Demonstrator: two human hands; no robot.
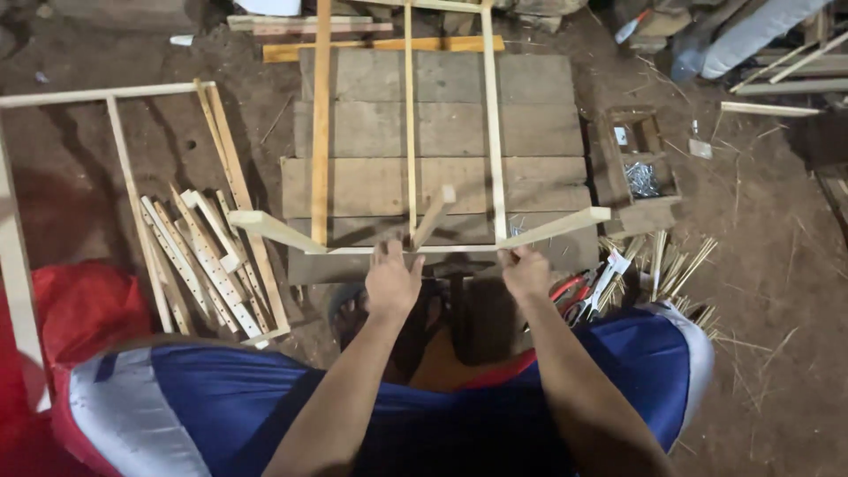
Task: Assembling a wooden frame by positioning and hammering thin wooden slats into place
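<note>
Both hands on a pale wood slat frame over a rough plank platform.

Left hand closed on the frame's thin near rail; right hand pinching the same rail, fingers shut on it. The frame lies on the platform's worn grey boards, its long slats running away from the person. Right of the platform, a small wooden box holds shiny metal screws. Left of the platform, a pile of loose flat slats on a packed dirt floor.
</note>
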